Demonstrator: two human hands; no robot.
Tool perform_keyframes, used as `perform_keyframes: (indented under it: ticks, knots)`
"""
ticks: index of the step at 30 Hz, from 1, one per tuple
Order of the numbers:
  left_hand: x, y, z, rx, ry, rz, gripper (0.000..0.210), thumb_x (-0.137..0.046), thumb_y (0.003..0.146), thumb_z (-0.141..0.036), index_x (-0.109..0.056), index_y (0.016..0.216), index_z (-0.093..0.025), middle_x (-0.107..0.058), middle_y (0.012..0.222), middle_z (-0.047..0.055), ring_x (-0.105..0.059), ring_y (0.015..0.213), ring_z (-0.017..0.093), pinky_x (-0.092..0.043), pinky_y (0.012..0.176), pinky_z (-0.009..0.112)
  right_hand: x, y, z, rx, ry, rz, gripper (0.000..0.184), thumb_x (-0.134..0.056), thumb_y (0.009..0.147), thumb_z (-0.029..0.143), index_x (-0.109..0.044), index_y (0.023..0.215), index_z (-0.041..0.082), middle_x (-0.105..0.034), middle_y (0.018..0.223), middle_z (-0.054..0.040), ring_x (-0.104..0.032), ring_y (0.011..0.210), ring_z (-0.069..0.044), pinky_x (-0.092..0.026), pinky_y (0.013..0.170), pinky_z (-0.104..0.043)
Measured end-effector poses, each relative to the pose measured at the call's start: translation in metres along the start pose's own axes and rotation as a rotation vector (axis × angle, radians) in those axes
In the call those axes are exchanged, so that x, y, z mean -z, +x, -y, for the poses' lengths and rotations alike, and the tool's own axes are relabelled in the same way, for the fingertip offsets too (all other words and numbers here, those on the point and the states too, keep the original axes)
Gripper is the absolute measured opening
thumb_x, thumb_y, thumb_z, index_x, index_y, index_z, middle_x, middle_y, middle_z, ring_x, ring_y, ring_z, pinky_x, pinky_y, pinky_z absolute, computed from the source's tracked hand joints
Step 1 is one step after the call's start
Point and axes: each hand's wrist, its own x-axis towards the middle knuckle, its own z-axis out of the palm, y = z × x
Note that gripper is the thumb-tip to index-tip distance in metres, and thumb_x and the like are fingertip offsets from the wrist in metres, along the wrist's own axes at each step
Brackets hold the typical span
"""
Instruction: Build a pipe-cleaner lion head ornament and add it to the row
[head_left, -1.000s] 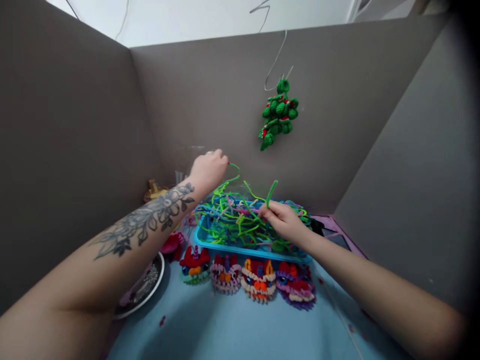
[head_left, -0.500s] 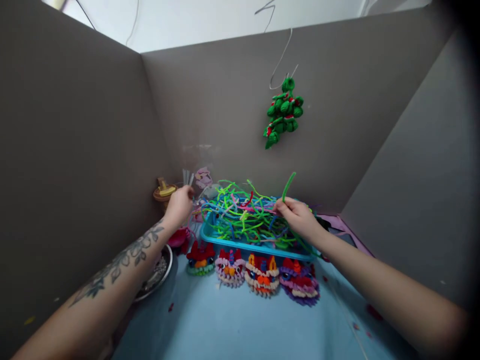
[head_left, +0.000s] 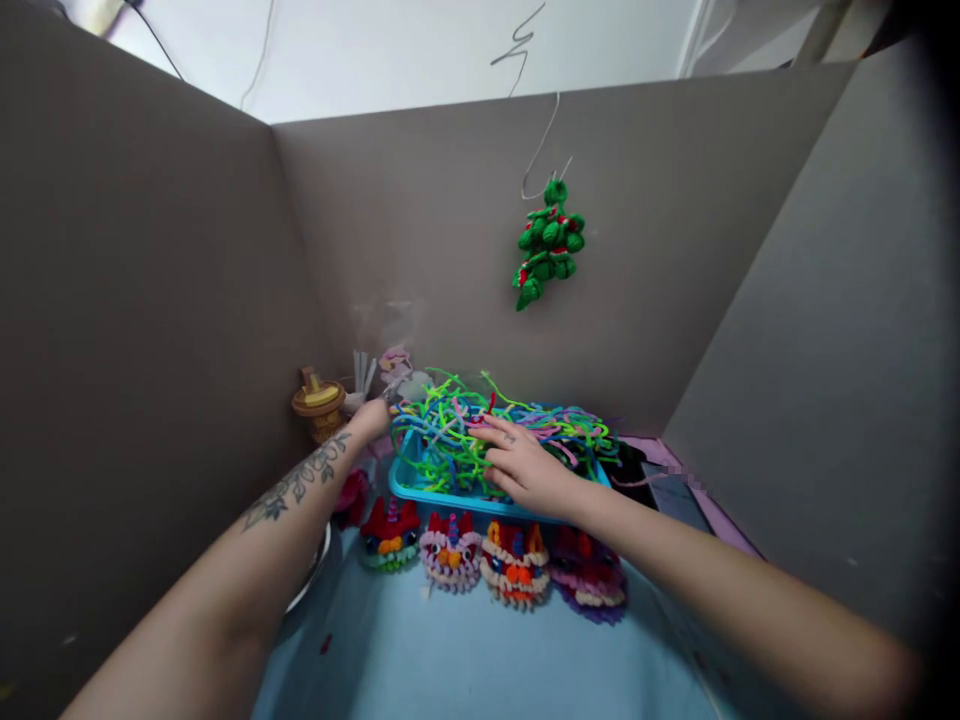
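Observation:
My right hand (head_left: 529,472) lies over a tangle of colourful pipe cleaners (head_left: 442,420), its fingers spread and touching the pile. The pipe cleaners fill a blue tray (head_left: 442,499) and stick out over its rim. To the left of the tray, my left hand (head_left: 372,420) is closed, its fingertips turned away from me. A small greyish thing shows just past its fingers; I cannot make out what it is. In front of the tray several lion-head figures stand in a row, among them a lilac one (head_left: 451,555) and an orange and cream one (head_left: 516,568).
A brown basket-like pot (head_left: 321,405) and white strips (head_left: 364,370) stand at the back left. A metal bowl (head_left: 311,570) is partly hidden by my left forearm. A green ornament (head_left: 551,245) hangs on the grey partition (head_left: 435,230). Dark flat items (head_left: 679,497) lie right of the tray.
My right hand has moved left over the pile, its fingers have spread, and the short green pipe cleaner has left it. My left hand has come down slightly, away from the white strips.

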Motion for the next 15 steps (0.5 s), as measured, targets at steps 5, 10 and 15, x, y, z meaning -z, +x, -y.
perform_keyframes:
  ticks: [5,10,15]
  knots:
    - [0.052,0.007,-0.009,-0.039,0.103,-0.132,0.026,-0.046,0.083,-0.024,-0.069,0.09,-0.014,-0.068,0.096,0.012,-0.061,0.095,0.022,-0.043,0.08,0.027,-0.014,0.005,-0.011,-0.126,-0.029,0.058,0.022,-0.044,0.088,0.026,-0.063,0.081,0.019,-0.039,0.14,-0.0059,-0.019,0.134,-0.03,-0.023,0.103,-0.056]
    - [0.114,-0.029,-0.029,-0.105,0.179,-0.364,0.028,-0.044,0.079,-0.021,-0.07,0.085,-0.012,-0.07,0.087,0.013,-0.063,0.082,0.022,-0.045,0.074,0.028,-0.033,0.008,-0.043,-0.248,-0.076,0.121,0.028,-0.041,0.089,0.029,-0.065,0.097,0.017,-0.044,0.137,-0.0102,-0.032,0.13,-0.029,-0.029,0.103,-0.048]
    - [0.169,-0.079,-0.064,-0.241,0.066,-0.945,0.025,-0.045,0.081,-0.022,-0.07,0.082,-0.016,-0.07,0.079,0.007,-0.062,0.077,0.019,-0.045,0.075,0.029,-0.046,0.002,-0.073,-0.237,-0.084,0.24,0.032,-0.04,0.088,0.029,-0.065,0.104,0.015,-0.049,0.132,-0.013,-0.047,0.119,-0.027,-0.037,0.099,-0.041]
